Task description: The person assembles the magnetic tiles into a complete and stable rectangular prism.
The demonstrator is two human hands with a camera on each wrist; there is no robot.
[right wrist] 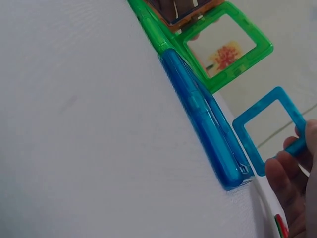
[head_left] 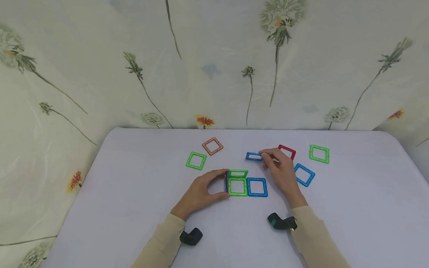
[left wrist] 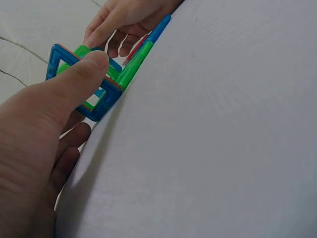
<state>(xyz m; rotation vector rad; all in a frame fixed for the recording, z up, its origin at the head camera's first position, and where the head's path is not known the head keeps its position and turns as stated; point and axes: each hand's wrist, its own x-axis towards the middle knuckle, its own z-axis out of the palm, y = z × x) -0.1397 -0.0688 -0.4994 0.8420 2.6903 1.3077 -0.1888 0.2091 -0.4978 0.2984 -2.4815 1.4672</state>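
Two square magnetic tiles lie joined side by side on the table: a green one (head_left: 238,194) and a blue one (head_left: 266,188) to its right. Along the green tile's back edge another green tile (right wrist: 260,54) stands up. My left hand (head_left: 202,191) grips an upright dark blue tile (left wrist: 106,105) at the green tile's left edge, its thumb on the frame in the left wrist view. Behind the flat blue tile, my right hand (head_left: 281,171) pinches a further blue tile (right wrist: 260,106) by one side, raised and apart from the others.
Loose tiles lie around: orange (head_left: 208,141) and green (head_left: 197,153) at the back left, red (head_left: 287,147) partly behind my right hand, blue (head_left: 306,169) and green (head_left: 319,147) to the right. A flower-patterned cloth (head_left: 209,90) hangs behind the white table (head_left: 126,178).
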